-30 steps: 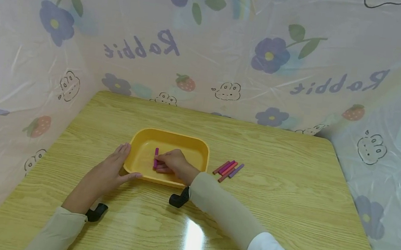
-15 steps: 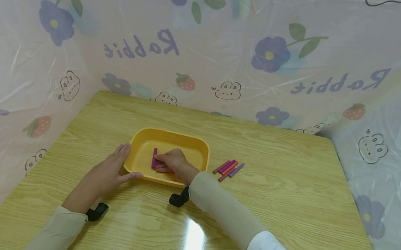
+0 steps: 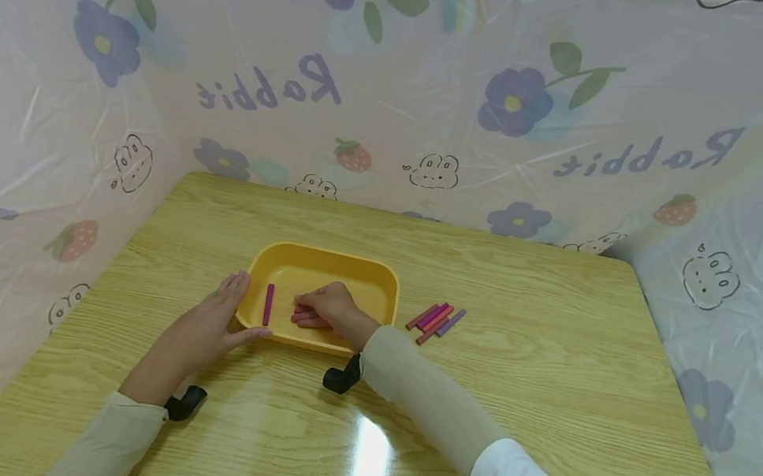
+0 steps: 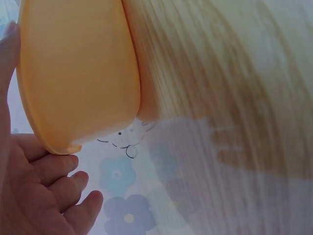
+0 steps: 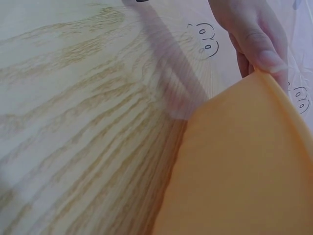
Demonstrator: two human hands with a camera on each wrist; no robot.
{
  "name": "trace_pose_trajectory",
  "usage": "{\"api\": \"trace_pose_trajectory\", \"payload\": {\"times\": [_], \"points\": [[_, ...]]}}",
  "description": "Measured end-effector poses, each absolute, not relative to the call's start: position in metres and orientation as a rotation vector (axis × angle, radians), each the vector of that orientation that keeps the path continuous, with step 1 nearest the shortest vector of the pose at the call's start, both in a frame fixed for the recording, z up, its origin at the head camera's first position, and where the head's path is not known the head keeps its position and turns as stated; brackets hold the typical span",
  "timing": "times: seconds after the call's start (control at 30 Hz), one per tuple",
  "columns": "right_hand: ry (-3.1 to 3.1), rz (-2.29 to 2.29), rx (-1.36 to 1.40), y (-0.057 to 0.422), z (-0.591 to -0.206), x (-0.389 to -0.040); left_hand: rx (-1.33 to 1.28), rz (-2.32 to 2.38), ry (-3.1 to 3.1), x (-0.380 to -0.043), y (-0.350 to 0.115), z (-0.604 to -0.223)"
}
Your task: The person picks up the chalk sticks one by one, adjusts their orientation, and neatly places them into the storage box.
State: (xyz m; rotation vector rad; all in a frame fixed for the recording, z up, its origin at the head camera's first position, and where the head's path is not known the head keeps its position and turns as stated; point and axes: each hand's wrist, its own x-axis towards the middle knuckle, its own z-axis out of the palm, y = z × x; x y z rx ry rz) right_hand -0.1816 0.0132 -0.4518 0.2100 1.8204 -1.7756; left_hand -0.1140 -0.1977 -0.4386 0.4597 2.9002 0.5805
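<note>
Toward the left edge of the worktop [image 3: 549,386], the left hand [image 3: 215,322] holds the near left corner of the yellow tray [image 3: 328,263], thumb on the near rim and fingers bent round the outside of the left end, as the left wrist view also shows. The tray lies left of the worktop's middle, its long sides running roughly with the far edge. It looks like light, fairly stiff plastic that could slide on this smooth surface, so its rim or a corner is the best place to hold it.

Inside, near the tray's left end, one magenta stick [image 3: 268,304] lies lengthwise toward the worktop's far edge, apart from the right hand. It should be light, rigid and perhaps brittle if bent; a gentle pinch across its middle would suit it.

Next, the right hand [image 3: 331,308] is low within the tray, thumb and forefinger tips close together, the others folded under. Pinkish shapes show beneath; I cannot tell whether it holds sticks.

Beyond the tray, well in from the right edge, lies a loose pile of coloured sticks [image 3: 439,319], slanting and touching. They may roll, so the outer ends seem easiest to take.
</note>
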Motion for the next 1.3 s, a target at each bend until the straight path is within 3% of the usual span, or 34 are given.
{"api": "trace_pose_trajectory", "payload": {"times": [0.47,1.3], "points": [[1.794,-1.797,0.193,0.016,-0.453,-0.182,0.473,0.572,2.915,-0.115,-0.198,-0.439],[1.818,-1.961,-0.15,0.024,-0.442,-0.179,0.453,0.58,2.896,-0.114,-0.198,-0.439]]}}
